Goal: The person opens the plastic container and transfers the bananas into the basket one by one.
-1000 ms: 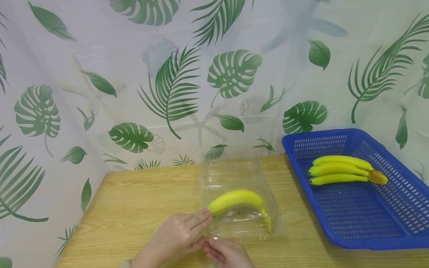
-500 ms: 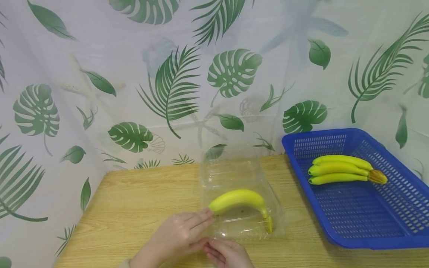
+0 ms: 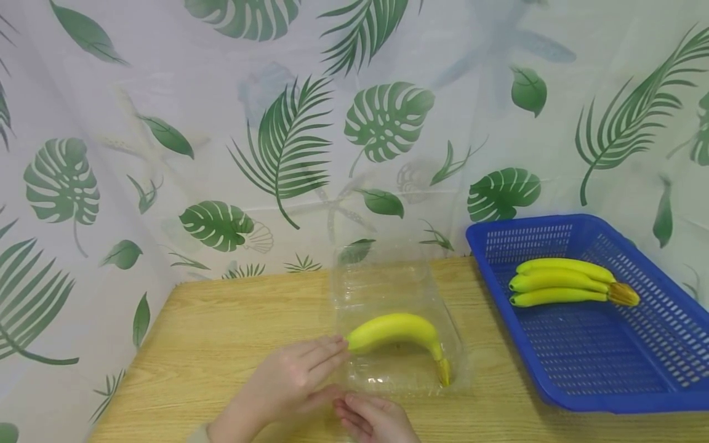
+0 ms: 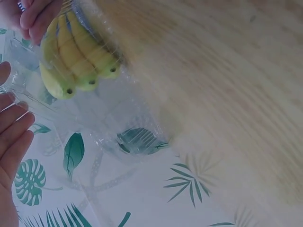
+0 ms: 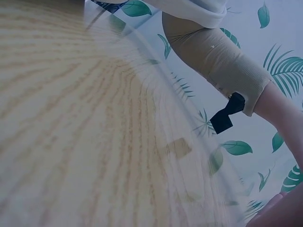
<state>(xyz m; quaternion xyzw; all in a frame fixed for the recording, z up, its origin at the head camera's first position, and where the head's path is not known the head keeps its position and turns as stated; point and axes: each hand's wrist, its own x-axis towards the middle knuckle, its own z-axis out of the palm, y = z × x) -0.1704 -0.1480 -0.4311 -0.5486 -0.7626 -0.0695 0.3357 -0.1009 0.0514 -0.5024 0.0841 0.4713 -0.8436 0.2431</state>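
Observation:
A clear plastic clamshell box (image 3: pixel 376 384) lies with its lid (image 3: pixel 382 280) raised toward the back. Inside rests a bunch of bananas (image 3: pixel 396 328) on its side; the left wrist view looks at the banana tips (image 4: pixel 87 80) through the plastic. My left hand (image 3: pixel 293 375) reaches in from the left, fingers nearly straight, their tips right at the bananas' left end. Its fingers (image 4: pixel 14 132) also show in the left wrist view. My right hand (image 3: pixel 376 418) has thumb and fingers curled together at the box's front left corner, pinching the edge there. The right wrist view shows neither the box nor the bananas.
To the right stands a blue perforated basket (image 3: pixel 517 360), which holds another bunch of bananas (image 3: pixel 565 282). Wood-grain tabletop (image 3: pixel 232 320) extends left of the box. A leaf-printed curtain (image 3: pixel 310 258) hangs along the back edge and left side.
My left hand has shifted slightly left and its fingertips have risen a little at the banana tip. The box has slid slightly, while the right hand has stayed almost in place.

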